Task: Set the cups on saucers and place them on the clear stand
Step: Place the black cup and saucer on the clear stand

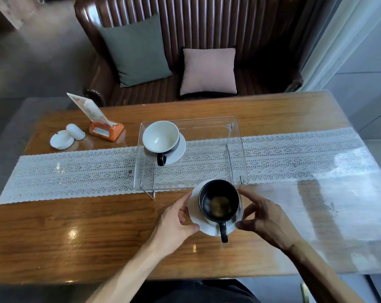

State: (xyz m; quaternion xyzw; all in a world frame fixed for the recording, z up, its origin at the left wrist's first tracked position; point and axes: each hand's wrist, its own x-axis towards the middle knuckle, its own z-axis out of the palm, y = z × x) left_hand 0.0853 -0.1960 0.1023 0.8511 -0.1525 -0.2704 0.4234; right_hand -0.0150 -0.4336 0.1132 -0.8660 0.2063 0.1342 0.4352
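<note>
A black cup (218,202) with a dark inside sits on a white saucer (210,229), its handle pointing toward me. My left hand (176,221) grips the saucer's left rim and my right hand (264,217) grips its right rim, just in front of the clear stand (237,149). On the stand's far left stands a second cup (161,136), white inside and black outside, on its own white saucer (178,152).
A lace runner (75,171) crosses the wooden table (75,226) under the stand. An orange menu holder (106,130) and white ceramic pieces (64,137) sit at the far left. A leather bench with two cushions lies beyond the table.
</note>
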